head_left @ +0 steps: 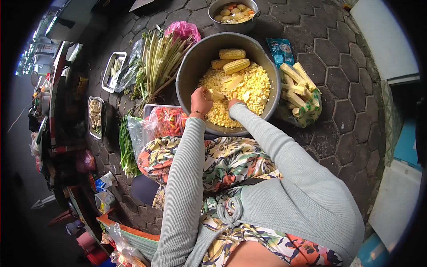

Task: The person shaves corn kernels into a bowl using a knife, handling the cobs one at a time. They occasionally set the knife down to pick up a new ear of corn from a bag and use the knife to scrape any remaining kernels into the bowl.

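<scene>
A large grey basin (191,66) stands before me, holding loose corn kernels (255,86) and several whole ears of corn (237,66). Over the kernels, my left hand (201,101) is closed around a corn cob (216,94), whose pale end sticks out to the right. My right hand (235,103) is low inside the basin, close to the cob, with its fingers curled. Whatever those fingers hold is hidden. Stripped corn cobs (297,86) fill a patterned plastic bag (309,111) just right of the basin.
Behind the basin is a metal pot (249,26) of cut vegetables in liquid. To the left lie long green stalks (162,62), a container of red chilies (167,121), green onions (127,151) and two metal trays (105,80). A blue packet (280,51) rests on the hexagonal paving (327,58).
</scene>
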Available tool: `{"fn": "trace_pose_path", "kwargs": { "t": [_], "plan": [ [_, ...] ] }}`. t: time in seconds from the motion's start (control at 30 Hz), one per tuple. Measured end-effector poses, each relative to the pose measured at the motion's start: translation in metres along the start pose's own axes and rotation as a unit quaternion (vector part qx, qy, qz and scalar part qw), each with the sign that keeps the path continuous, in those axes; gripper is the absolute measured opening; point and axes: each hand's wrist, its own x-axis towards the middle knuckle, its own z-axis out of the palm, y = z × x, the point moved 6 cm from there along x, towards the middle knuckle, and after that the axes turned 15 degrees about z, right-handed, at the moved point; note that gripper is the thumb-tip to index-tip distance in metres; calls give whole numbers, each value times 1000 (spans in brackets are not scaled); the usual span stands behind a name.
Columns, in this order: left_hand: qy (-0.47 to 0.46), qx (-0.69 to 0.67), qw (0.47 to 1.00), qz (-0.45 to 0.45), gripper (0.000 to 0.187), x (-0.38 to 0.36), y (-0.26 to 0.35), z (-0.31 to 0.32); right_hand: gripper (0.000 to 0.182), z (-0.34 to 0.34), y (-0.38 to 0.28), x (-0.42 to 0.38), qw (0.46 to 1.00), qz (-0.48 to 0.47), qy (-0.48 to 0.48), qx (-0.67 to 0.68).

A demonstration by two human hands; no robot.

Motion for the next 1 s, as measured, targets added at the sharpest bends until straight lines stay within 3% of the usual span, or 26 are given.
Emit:
{"fn": "trace_pose_path", "kwargs": {
  "t": [0.03,0.13,0.17,0.23,0.27,0.43,0.57,0.63,0.67,0.8,0.9,1.0],
  "plan": [
    [1,-4,1000,-4,33,-2,-1,1,31,-1,5,0,1000,2,-1,-5],
    [22,-24,999,-35,37,-9,-6,-3,27,-1,11,-12,969,-152,-35,-191],
    [24,-24,999,-37,37,-10,-6,-5,27,4,15,-10,968,-153,-35,-194],
    [12,-16,997,-80,41,-11,-11,-4,26,-15,23,-23,990,-119,66,28],
    [9,-19,997,-80,41,-11,-10,-2,28,-22,31,-36,987,-55,57,138],
    [29,1,995,-96,41,-9,-8,-4,30,6,10,-25,986,-46,38,154],
    [21,-13,995,-98,42,-7,-8,-3,28,17,8,2,986,34,20,164],
    [19,-14,996,-91,42,-6,-9,-2,25,18,1,17,996,44,-12,77],
    [15,-13,996,-83,42,-6,-9,-3,29,21,-5,21,999,21,-29,-11],
    [2,-49,999,-5,42,-3,-13,-1,29,30,0,38,999,-16,-14,-44],
    [-18,-51,998,32,42,0,-9,0,31,-2,23,-16,995,-85,-20,-46],
    [-12,-83,996,20,45,2,-4,1,32,-13,44,-44,991,-98,-3,89]
  ]
}}
